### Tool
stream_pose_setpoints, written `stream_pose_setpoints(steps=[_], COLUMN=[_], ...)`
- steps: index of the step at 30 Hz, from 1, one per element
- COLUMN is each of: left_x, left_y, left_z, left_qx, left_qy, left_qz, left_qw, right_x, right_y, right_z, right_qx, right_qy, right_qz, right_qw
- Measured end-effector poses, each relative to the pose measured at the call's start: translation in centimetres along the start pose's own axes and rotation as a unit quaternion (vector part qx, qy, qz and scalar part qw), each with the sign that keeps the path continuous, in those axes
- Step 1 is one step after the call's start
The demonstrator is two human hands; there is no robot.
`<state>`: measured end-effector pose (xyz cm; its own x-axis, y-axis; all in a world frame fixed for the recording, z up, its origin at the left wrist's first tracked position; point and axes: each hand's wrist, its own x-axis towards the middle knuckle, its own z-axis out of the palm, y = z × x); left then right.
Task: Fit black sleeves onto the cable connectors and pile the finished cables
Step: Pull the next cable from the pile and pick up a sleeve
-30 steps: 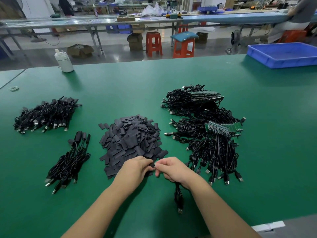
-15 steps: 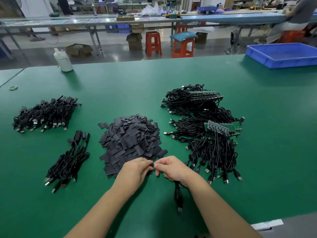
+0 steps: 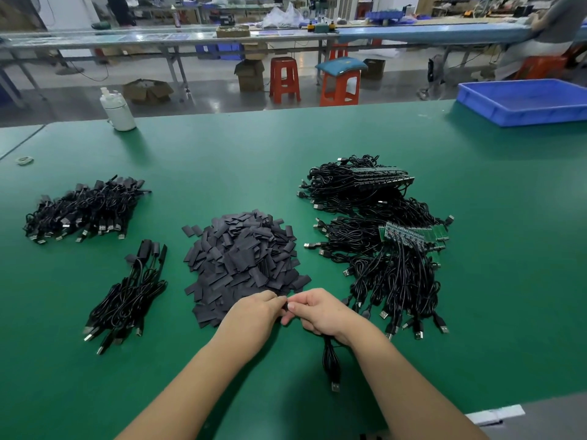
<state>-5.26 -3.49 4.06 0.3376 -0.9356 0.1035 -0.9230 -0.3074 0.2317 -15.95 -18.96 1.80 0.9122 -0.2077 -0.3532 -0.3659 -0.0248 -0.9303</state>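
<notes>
A green mat (image 3: 317, 147) covers the bench, with a grey workshop floor, orange stools (image 3: 283, 78) and long tables behind it.

Near the front edge, the two hands meet fingertip to fingertip over one black cable (image 3: 330, 360). The left hand (image 3: 254, 315) and the right hand (image 3: 317, 312) both have their fingers curled, pinching something small and dark between them; it is too hidden to tell sleeve from connector. The cable hangs below the right palm as a folded loop and ends in a metal plug (image 3: 335, 386) lying on the mat.

Just beyond the hands sits the sleeves (image 3: 241, 258), a heap of flat black pieces, its near edge touching the left knuckles. To the right lies a tangle of raw cables (image 3: 381, 249) with small green boards (image 3: 416, 235) on their ends. To the left, a small bundle (image 3: 127, 300) of sleeved cables lies near the heap, and a larger pile (image 3: 85, 211) sits farther back.

A white bottle (image 3: 117, 111) stands at the far left, and a blue tray (image 3: 524, 101) at the far right.

Compared with half a second ago, little differs: the hands stay in the same pinch at the same spot, and the piles have not shifted.
</notes>
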Motion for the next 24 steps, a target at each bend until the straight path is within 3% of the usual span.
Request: stream_pose_setpoints(steps=[13,24], left_x=[0.1,0.5], left_y=[-0.1,0.7], left_z=[-0.1,-0.5], left_qx=[-0.012,0.093], left_qy=[0.037,-0.062], left_qz=[-0.021,-0.013], left_qw=[0.999,0.994], right_x=[0.0,-0.3], right_y=[0.2,-0.2], right_z=[0.0,0.4], right_qx=[0.096,0.067], right_qy=[0.022,0.028], right_qz=[0.005,0.01], right_qw=[0.995,0.997])
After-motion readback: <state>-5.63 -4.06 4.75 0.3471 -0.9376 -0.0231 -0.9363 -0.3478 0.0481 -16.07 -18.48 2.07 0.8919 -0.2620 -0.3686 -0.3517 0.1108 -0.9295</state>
